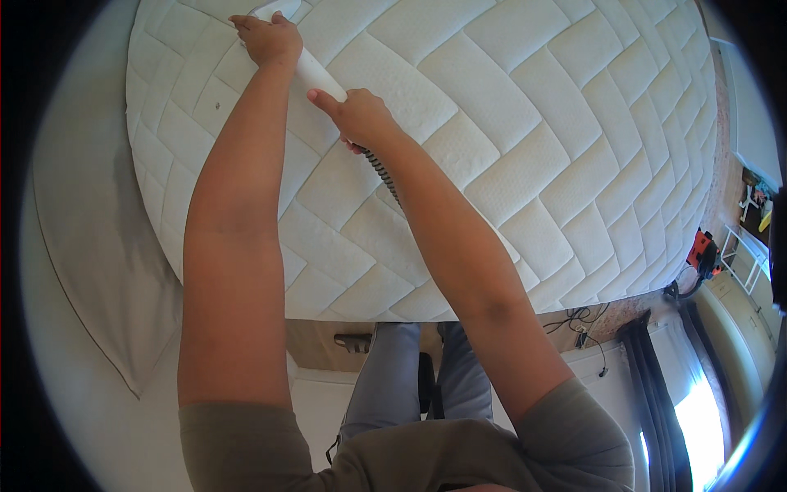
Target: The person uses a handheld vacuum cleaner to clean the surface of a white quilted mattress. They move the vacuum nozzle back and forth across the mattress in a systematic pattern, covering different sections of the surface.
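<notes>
Both my hands are on a white wand-shaped tool (pixel 322 75) lying slantwise over a quilted white mattress (pixel 492 123). My right hand (pixel 365 117) is closed around its lower handle, with the thumb along the top. A dark coiled cord (pixel 381 175) runs from that end and passes under my right forearm. Farther off, my left hand (pixel 269 39) grips the tool near its far head, fingers spread over the side. Part of the pale head (pixel 275 10) shows past this hand; the rest is hidden, so its exact kind cannot be told.
A grey upholstered headboard or panel (pixel 98 238) borders the mattress on the left. At the right stand an orange and black machine (pixel 703 252) and a white metal rack (pixel 744 256). Black cables (pixel 580 320) lie on the floor near dark curtains (pixel 656 394). A sandal (pixel 352 342) is below the mattress edge.
</notes>
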`<state>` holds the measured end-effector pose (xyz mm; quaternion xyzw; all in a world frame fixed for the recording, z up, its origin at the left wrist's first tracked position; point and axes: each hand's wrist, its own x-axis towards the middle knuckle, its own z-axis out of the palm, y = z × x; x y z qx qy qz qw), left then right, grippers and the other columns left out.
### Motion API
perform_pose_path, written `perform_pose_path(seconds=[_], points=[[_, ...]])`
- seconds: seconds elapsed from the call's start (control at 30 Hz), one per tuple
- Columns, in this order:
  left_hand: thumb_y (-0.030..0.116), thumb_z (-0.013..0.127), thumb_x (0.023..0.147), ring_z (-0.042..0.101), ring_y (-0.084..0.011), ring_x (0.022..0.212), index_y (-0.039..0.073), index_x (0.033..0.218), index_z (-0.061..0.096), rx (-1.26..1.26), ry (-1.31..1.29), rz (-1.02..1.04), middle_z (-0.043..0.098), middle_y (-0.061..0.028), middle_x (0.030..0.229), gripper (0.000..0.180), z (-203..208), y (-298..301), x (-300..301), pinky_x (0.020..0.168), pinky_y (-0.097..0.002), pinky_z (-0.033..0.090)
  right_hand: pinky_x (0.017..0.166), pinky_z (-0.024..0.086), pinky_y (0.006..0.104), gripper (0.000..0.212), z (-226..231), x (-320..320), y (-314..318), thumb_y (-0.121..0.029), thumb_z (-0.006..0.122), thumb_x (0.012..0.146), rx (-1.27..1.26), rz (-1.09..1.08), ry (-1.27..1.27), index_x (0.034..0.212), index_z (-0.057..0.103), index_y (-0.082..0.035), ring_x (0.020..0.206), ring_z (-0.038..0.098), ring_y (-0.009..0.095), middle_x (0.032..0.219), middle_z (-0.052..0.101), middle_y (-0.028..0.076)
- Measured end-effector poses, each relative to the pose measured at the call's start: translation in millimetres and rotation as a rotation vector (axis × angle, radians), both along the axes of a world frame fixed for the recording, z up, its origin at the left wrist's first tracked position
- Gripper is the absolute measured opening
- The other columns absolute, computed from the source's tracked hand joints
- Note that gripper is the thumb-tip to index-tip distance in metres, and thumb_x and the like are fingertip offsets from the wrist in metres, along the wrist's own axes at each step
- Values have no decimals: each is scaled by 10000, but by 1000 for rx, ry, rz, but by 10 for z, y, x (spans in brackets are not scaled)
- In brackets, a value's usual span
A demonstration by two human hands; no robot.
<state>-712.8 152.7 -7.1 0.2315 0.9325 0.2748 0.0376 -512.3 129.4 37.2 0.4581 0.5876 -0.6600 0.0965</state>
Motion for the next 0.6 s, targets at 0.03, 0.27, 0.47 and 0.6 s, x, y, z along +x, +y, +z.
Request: perform_pose_path(seconds=[0.03, 0.27, 0.47, 0.6], points=[[251, 557, 979, 343, -419, 1448, -134, 1535, 52, -1, 9, 0, 227, -296, 1598, 845, -8, -12, 15, 1176, -406, 376, 488, 522, 365, 741, 21, 24, -15, -703, 575, 907, 16, 2, -6, 830, 640, 32, 489, 629, 244, 609, 622, 116], [261, 578, 968, 398, -423, 1408, -107, 1503, 258, -17, -6, 1, 287, -259, 1585, 724, -52, -23, 172, 1143, -437, 392, 495, 520, 362, 725, 75, 255, -19, -695, 591, 901, -32, 0, -27, 827, 647, 24, 504, 637, 240, 619, 622, 102], [256, 571, 969, 427, -426, 1381, -85, 1503, 278, -31, 18, -10, 296, -243, 1584, 698, -20, -71, 299, 1138, -443, 396, 503, 517, 364, 719, 103, 381, -52, -695, 598, 897, -43, 7, -28, 866, 665, 20, 511, 639, 240, 638, 636, 103], [255, 563, 973, 419, -421, 1390, -89, 1502, 276, -25, -6, -16, 293, -241, 1586, 694, -37, -39, 401, 1140, -440, 394, 465, 505, 353, 751, 26, 457, -74, -720, 573, 898, -22, -8, -3, 840, 634, 26, 475, 618, 220, 598, 608, 94]])
